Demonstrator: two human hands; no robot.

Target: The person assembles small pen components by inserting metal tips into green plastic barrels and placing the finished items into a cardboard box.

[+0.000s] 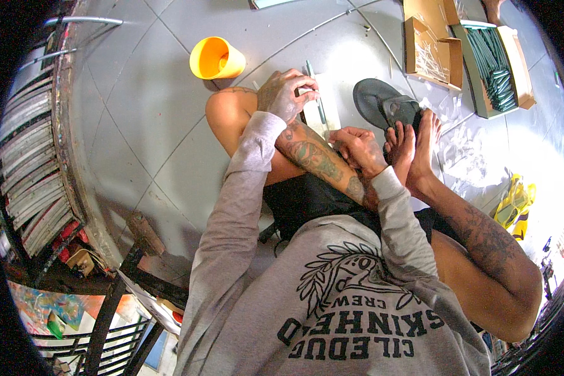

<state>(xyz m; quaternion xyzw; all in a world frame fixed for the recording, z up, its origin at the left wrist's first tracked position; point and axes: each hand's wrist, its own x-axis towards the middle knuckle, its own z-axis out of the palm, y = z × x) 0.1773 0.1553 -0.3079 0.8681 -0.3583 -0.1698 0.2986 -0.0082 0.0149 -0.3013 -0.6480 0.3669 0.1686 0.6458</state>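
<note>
My left hand (287,94) is curled above a pale flat board (329,108) by my knee. Its fingertips come close to a slim dark green pen (321,108) that lies along the board; whatever those bent fingers hold is too small to make out. Closer to me, my right hand (359,149) is closed in a pinch at the board's near end, and what sits in it is hidden. Both forearms, in grey sleeves, cross over my tattooed bare leg (316,156).
A yellow cup (217,58) stands beyond my left hand. Right of the board lies a black flip-flop (382,103), near my bare feet. Farther right are a cardboard box of white sticks (433,55) and a box of dark green pens (496,69). A loaded rack (34,163) lines the left.
</note>
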